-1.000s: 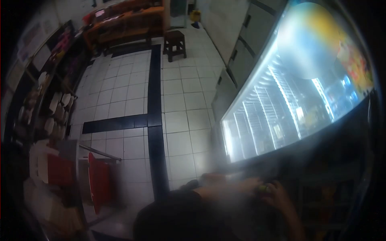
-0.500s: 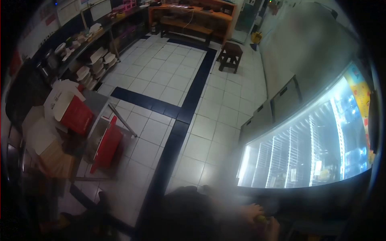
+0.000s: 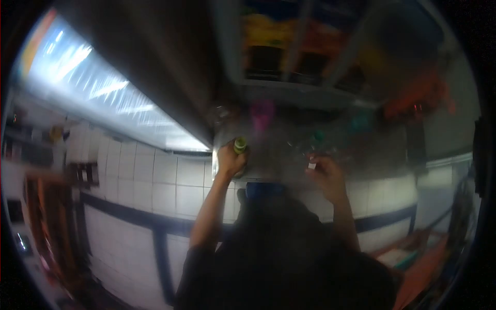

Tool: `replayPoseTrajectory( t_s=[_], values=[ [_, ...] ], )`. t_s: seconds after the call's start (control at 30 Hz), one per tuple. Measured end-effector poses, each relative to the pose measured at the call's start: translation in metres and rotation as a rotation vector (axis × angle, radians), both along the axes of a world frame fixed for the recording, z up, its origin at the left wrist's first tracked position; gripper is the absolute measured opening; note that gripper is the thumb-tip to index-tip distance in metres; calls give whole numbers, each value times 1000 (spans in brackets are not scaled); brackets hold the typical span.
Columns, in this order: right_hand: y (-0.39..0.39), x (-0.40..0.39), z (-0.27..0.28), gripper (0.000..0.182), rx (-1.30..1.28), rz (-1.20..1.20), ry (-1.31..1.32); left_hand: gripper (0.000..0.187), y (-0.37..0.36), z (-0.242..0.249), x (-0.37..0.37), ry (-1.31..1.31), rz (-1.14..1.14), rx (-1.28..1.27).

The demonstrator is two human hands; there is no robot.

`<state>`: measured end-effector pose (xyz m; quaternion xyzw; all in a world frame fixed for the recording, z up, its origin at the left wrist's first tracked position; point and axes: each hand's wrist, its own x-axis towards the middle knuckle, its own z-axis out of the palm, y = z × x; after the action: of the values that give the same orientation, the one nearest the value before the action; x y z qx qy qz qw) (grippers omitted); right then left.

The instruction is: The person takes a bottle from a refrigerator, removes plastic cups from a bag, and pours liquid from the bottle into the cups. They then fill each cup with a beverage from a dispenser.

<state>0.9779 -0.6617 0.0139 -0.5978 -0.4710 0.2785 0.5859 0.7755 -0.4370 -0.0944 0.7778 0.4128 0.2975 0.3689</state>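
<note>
My left hand (image 3: 231, 159) is wrapped round a green bottle (image 3: 239, 145), whose top points up at me. To its right, my right hand (image 3: 325, 173) pinches a small white object (image 3: 311, 166), too blurred to name. Both hands are over the near edge of a dark counter (image 3: 279, 150). A pink item (image 3: 262, 113) stands beyond my left hand, and a blurred green item (image 3: 317, 137) lies just beyond my right hand.
A lit display fridge (image 3: 119, 93) is at the left. Yellow and red packages (image 3: 268, 31) stand behind the counter, with an orange-red item (image 3: 418, 98) at the right. A red container (image 3: 423, 268) is at the lower right.
The view has swung from the room and floor to the counter. The fridge has shifted from the right side to the left. Both hands now show apart, nearer the middle.
</note>
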Motion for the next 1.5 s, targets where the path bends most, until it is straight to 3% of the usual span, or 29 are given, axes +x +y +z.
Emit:
replayPoseTrajectory(
  t_s=[0.07,0.13,0.2,0.23,0.3,0.37,0.43,0.53,0.63,0.7,0.83,0.9,1.0,1.13,1.2,1.33,1.4,1.43,1.5],
  values=[
    [-63,23,-58,30,-246,-291,182,33,-9,12,18,246,-191,-64],
    [-103,30,-83,30,-584,-417,115,35,-6,9,31,371,-337,-85],
    [-141,37,-129,30,-619,-517,93,38,4,5,44,495,-450,-105],
    [-215,21,-153,29,-598,-565,126,40,-43,20,33,621,-466,-144],
    [-267,18,-207,29,-588,-622,184,45,-43,12,38,805,-525,-183],
    [-311,23,-252,28,-773,-689,4,44,-48,1,61,891,-537,-158],
    [-346,7,-302,25,-837,-750,108,44,-47,-1,71,962,-550,-126],
    [-348,-32,-297,20,-949,-845,298,44,-38,-1,68,1038,-514,-77],
    [-367,-61,-322,19,-826,-882,412,44,-36,1,71,1119,-548,-46],
    [-382,-66,-340,23,-882,-852,789,44,-31,-17,68,1113,-530,21],
    [-384,-80,-348,27,-1009,-901,810,45,-18,-30,64,1140,-549,25],
    [-388,-78,-353,30,-958,-908,1000,46,-21,-21,69,1131,-568,105],
    [-392,-71,-369,26,-930,-896,1001,47,-35,2,88,1177,-491,-48],
    [-386,-57,-372,21,-889,-883,915,48,-40,8,92,1134,-506,-47],
    [-383,-46,-365,19,-749,-933,1116,46,-39,0,94,1197,-469,-9],
    [-385,-38,-363,19,-614,-915,1101,46,-39,3,97,1202,-493,-96],
    [-392,-30,-371,21,-473,-940,1521,46,-40,-2,94,1172,-516,10],
    [-394,-32,-375,21,-477,-934,1517,46,-39,-5,93,1170,-510,7],
    [-390,-41,-373,26,-871,-855,996,47,-36,-9,91,1175,-509,7]
  ],
)
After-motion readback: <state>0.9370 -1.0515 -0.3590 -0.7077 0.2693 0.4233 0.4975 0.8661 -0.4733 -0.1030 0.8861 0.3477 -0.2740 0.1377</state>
